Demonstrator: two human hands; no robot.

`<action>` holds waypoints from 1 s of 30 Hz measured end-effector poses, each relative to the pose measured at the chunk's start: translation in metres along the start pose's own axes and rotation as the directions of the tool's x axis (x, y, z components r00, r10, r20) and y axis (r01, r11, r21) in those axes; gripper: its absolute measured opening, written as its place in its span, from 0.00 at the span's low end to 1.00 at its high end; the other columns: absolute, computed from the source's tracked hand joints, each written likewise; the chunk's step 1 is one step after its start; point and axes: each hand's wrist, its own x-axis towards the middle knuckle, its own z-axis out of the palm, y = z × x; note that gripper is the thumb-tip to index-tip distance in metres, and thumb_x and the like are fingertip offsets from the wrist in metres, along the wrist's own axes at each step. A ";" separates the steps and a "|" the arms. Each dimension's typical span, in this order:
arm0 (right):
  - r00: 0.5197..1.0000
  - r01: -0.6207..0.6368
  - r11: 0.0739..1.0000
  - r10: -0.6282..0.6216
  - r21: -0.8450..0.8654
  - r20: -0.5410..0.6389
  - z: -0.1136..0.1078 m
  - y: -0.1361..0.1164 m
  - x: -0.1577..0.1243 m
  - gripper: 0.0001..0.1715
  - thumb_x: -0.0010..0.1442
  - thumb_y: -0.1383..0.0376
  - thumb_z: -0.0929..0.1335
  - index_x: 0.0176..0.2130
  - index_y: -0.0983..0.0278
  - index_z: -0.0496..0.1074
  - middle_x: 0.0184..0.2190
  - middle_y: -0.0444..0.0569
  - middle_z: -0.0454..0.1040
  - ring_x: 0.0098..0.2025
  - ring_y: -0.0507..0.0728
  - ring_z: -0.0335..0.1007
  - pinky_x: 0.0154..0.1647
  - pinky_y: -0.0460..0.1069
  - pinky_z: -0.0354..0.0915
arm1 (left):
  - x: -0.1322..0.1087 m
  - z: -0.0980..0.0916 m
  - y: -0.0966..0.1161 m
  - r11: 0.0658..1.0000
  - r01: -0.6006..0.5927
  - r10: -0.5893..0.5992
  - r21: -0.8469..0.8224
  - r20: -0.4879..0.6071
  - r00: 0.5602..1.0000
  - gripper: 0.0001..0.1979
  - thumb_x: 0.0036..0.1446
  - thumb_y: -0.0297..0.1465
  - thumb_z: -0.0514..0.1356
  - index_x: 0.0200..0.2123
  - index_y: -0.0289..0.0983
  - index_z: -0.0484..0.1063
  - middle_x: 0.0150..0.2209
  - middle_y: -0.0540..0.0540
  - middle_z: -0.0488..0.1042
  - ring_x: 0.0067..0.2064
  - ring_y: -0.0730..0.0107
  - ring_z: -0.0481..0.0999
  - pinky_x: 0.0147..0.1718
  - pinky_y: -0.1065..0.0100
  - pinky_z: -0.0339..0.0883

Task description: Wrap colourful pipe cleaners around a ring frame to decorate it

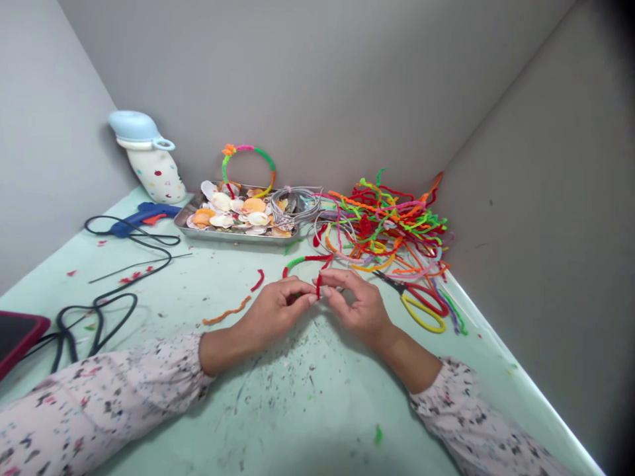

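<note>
Red fuzzy pipe cleaner [318, 285]: short, bent, standing almost upright between our fingertips, above the middle of the table.
Left hand [275, 307]: closed in a pinch on the stem.
Right hand [356, 305]: closed in a pinch on the same stem, fingers curled, just beside the left hand.
Green-and-red pipe cleaner [303, 260]: a thin, fuzzy arc lying just beyond our hands.
Shallow steel tray [238, 237]: rimmed, holding ridged cream-and-orange scallop shells [223, 213] and a coil of grey cord [292, 205].
Multicoloured pipe-cleaner tangle [391, 225]: a loose, springy heap to our right, against the corner.
Metal scissors with red and yellow loop handles [421, 305]: lying at the tangle's near edge.
Blue plastic glue gun [143, 218]: left of the tray, beside a looped black cord [129, 264].
Pale green tabletop [317, 396]: smooth, flecked with dark crumbs, with open room on our side of the hands.
Grey walls [278, 79]: closing in the far edges.
</note>
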 end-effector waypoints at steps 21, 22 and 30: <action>0.988 -0.014 0.998 0.022 0.055 -0.155 0.003 -0.002 -0.003 0.09 0.56 0.71 0.70 0.35 0.59 0.67 0.31 0.42 0.73 0.34 0.52 0.72 0.38 0.48 0.68 | 0.001 0.001 0.001 0.997 0.001 -0.006 0.083 0.053 0.999 0.10 0.59 0.30 0.55 0.34 0.36 0.76 0.31 0.50 0.74 0.31 0.73 0.70 0.32 0.71 0.62; 0.988 -0.018 0.998 0.027 0.062 -0.152 0.003 -0.002 -0.003 0.09 0.56 0.70 0.70 0.35 0.59 0.66 0.31 0.43 0.73 0.34 0.52 0.72 0.38 0.49 0.68 | 0.001 0.001 0.002 0.997 0.000 -0.004 0.083 0.051 0.999 0.10 0.59 0.30 0.55 0.34 0.36 0.76 0.31 0.50 0.74 0.32 0.73 0.71 0.32 0.72 0.62; 0.987 -0.055 0.992 0.071 0.117 -0.145 0.004 -0.001 -0.003 0.07 0.57 0.67 0.70 0.35 0.59 0.65 0.31 0.43 0.72 0.35 0.54 0.71 0.38 0.50 0.68 | 0.001 0.000 0.003 0.991 -0.016 0.014 0.129 0.015 1.000 0.10 0.59 0.30 0.54 0.34 0.37 0.77 0.31 0.49 0.74 0.33 0.71 0.72 0.33 0.70 0.63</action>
